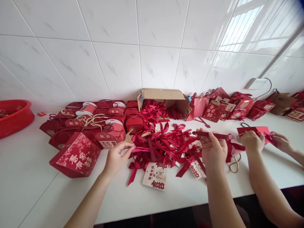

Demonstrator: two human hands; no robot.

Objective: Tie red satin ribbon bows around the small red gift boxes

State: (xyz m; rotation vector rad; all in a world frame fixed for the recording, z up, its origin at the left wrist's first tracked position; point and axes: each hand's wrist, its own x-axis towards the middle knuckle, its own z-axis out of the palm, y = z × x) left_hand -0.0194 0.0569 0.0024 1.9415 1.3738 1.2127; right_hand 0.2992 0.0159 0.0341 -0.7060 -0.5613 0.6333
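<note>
My left hand (120,156) is closed in a pinch at the left edge of a heap of red ribbons (166,139), on a thin strip that looks pinkish-red; a tan piece (128,136) stands up beside its fingertips. At the right of the heap, my right hand (213,147) is raised with its fingers closed on a dark red strip (222,136) lying across them. A printed card (155,175) with red characters rests on the table in front of the heap. Left of my left hand sits a red box (77,155) with white characters.
An open cardboard box (163,94) of ribbons stands by the tiled wall, with red gift boxes (114,110) left of it and red bags (215,110) right. A red basin (16,117) is far left. At right, another person's hands (253,141) hold a red bag (255,130).
</note>
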